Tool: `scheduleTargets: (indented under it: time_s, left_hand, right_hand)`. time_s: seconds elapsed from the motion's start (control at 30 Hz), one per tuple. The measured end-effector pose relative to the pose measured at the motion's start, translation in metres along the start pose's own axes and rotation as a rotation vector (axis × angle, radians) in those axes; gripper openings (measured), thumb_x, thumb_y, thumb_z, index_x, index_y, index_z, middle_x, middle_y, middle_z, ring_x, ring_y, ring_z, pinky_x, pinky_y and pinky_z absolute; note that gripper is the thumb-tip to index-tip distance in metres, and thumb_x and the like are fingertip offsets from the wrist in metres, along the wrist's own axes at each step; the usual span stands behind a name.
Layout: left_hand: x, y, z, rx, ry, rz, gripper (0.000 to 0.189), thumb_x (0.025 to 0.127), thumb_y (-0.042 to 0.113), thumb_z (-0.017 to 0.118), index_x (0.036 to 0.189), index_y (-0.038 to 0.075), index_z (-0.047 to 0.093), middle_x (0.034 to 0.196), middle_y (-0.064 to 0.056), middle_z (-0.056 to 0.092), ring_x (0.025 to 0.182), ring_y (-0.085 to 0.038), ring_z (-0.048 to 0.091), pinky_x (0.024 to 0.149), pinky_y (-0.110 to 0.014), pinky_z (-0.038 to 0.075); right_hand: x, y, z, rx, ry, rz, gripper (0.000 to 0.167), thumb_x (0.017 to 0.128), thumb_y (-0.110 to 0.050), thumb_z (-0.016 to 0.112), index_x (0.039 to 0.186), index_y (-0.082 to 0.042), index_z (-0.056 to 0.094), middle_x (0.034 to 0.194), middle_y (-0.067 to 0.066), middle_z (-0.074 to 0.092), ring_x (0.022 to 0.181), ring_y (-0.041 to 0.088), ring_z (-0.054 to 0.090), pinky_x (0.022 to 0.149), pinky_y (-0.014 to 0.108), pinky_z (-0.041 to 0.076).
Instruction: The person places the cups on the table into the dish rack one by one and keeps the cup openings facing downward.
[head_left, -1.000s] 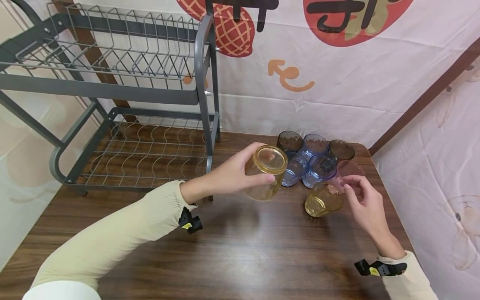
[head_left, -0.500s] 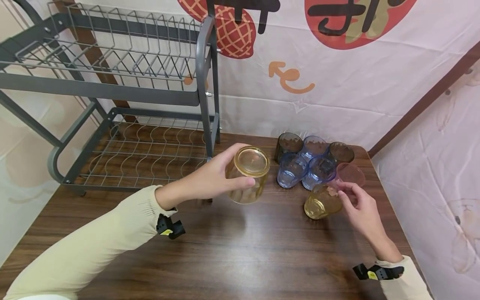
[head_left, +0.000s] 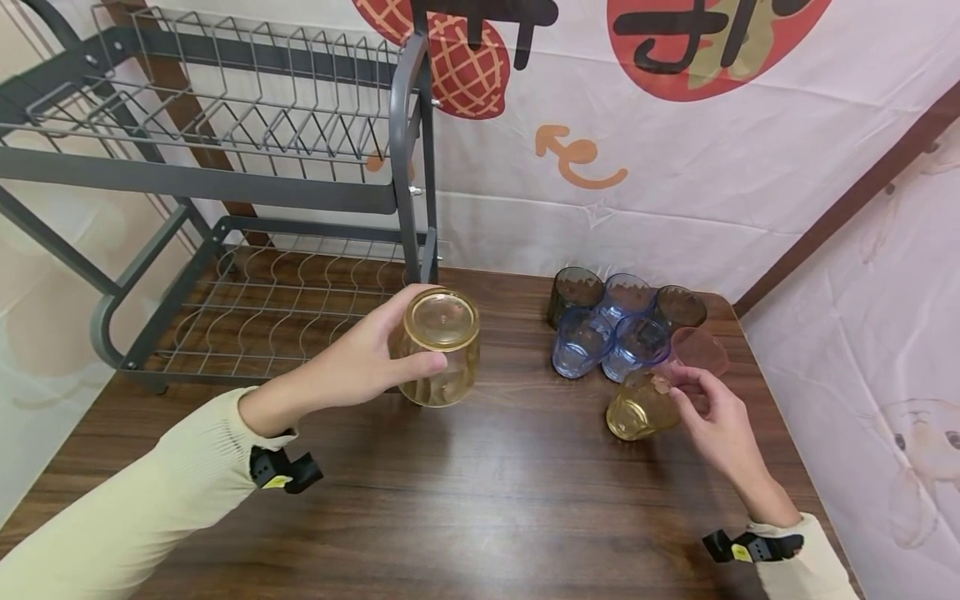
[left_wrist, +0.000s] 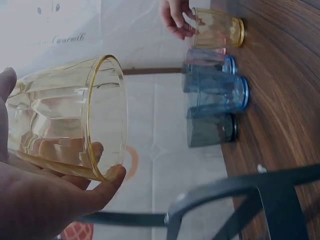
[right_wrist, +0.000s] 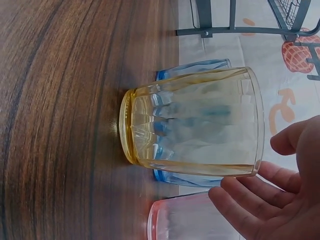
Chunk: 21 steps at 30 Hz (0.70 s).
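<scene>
An amber drinking glass (head_left: 450,367), turned base up, is held above the table in my left hand (head_left: 352,354). The left wrist view shows the fingers wrapped about this glass (left_wrist: 65,117) and its mouth uncovered. A second amber glass (head_left: 639,410) stands upright on the table, in front of the other glasses. My right hand (head_left: 720,425) is beside its rim with fingers loosely bent. In the right wrist view the fingertips (right_wrist: 227,185) lie right at the rim of that glass (right_wrist: 195,122), while the thumb stays a little apart from it.
Behind the upright amber glass, blue glasses (head_left: 581,346), dark grey glasses (head_left: 576,292) and a pink glass (head_left: 701,348) stand close together. A grey two-tier dish rack (head_left: 322,196) occupies the left of the wooden table (head_left: 480,508). A printed cloth (head_left: 510,225) hangs behind.
My left hand has carried the upturned amber glass leftward, away from the cluster and toward the rack. The right hand has shifted slightly down and left, staying at the standing amber glass's rim.
</scene>
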<state>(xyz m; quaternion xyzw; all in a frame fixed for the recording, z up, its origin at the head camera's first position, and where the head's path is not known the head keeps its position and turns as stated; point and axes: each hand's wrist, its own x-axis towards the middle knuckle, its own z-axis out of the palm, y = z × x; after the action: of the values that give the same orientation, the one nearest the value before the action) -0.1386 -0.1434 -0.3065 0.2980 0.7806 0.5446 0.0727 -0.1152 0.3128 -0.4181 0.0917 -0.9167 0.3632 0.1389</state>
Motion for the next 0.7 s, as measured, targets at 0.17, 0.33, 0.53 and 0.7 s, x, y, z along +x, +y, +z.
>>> scheduleTargets:
  time_s: [0.17, 0.33, 0.53, 0.7]
  left_hand:
    - [-0.011, -0.002, -0.011, 0.01, 0.031, -0.029, 0.059, 0.096, 0.019, 0.072, 0.147, 0.008, 0.043, 0.13, -0.009, 0.06, 0.122, -0.024, 0.055, 0.102, -0.054, 0.045]
    - [-0.019, -0.002, -0.02, 0.042, 0.076, -0.036, 0.055, 0.097, 0.012, 0.07, 0.146, 0.008, 0.044, 0.131, -0.008, 0.059, 0.12, -0.02, 0.057, 0.099, -0.046, 0.049]
    - [-0.026, -0.005, -0.029, 0.038, 0.115, -0.021, 0.054, 0.097, 0.006, 0.066, 0.146, 0.006, 0.044, 0.132, -0.01, 0.058, 0.118, -0.012, 0.059, 0.095, -0.023, 0.049]
    - [-0.029, -0.009, -0.037, 0.067, 0.148, -0.023, 0.053, 0.098, 0.005, 0.065, 0.146, 0.006, 0.043, 0.132, -0.009, 0.057, 0.118, -0.008, 0.058, 0.096, -0.018, 0.046]
  right_hand:
    - [0.0, 0.003, 0.002, 0.011, -0.003, -0.001, 0.025, 0.098, -0.002, 0.064, 0.122, 0.007, 0.062, 0.12, 0.023, 0.067, 0.097, -0.015, 0.053, 0.074, 0.005, 0.047]
    - [0.0, 0.004, 0.004, 0.03, -0.014, 0.013, 0.026, 0.098, 0.0, 0.064, 0.122, 0.008, 0.062, 0.115, 0.023, 0.069, 0.095, -0.015, 0.054, 0.074, 0.005, 0.047]
    - [0.001, 0.003, 0.006, 0.003, -0.035, 0.051, 0.029, 0.098, -0.003, 0.065, 0.126, 0.005, 0.062, 0.115, 0.023, 0.069, 0.097, -0.01, 0.055, 0.076, 0.004, 0.045]
    - [0.0, 0.004, 0.007, 0.017, -0.049, 0.046, 0.03, 0.097, 0.0, 0.065, 0.127, 0.005, 0.062, 0.113, 0.022, 0.07, 0.097, -0.006, 0.058, 0.077, 0.004, 0.045]
